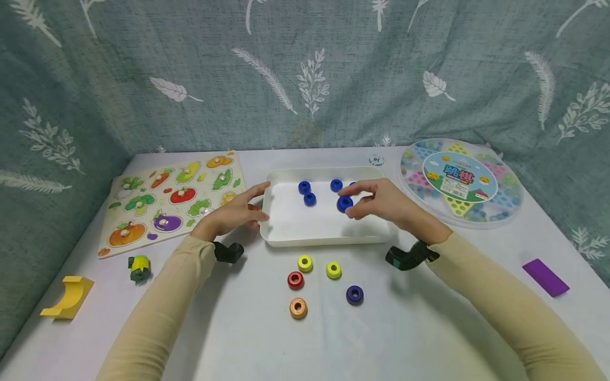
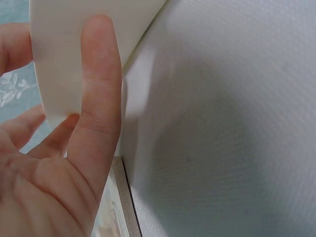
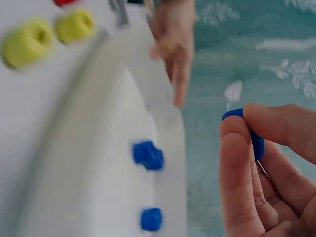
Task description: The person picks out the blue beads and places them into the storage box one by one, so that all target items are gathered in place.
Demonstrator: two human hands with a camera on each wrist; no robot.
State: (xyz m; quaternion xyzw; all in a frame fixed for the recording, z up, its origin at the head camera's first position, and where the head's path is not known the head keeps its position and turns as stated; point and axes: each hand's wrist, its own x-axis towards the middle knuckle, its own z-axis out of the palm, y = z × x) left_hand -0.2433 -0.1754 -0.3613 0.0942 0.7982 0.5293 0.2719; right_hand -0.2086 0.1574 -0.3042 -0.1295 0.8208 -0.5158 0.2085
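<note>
My right hand (image 1: 378, 200) pinches a blue ring-shaped bead (image 1: 344, 204) between thumb and fingertips over the right half of a white tray (image 1: 295, 242). In the right wrist view the pinched bead (image 3: 257, 143) shows partly behind the fingers. My left hand (image 1: 234, 214) holds the tray's left end, its thumb (image 2: 101, 74) flat against the outer wall. Inside the tray lie blue beads: a close pair (image 1: 310, 199), another blue bead (image 1: 336, 185) further right, and one partly hidden behind the right hand.
In front of the tray lie two yellow beads (image 1: 305, 263), a red bead (image 1: 295, 280), an orange bead (image 1: 298, 308) and a dark blue bead (image 1: 355, 295). A vegetable puzzle board (image 1: 157, 241) lies left, a round game box (image 1: 459, 177) right. A yellow block (image 1: 71, 297), green-yellow piece (image 1: 140, 268) and purple block (image 1: 546, 277) lie outward.
</note>
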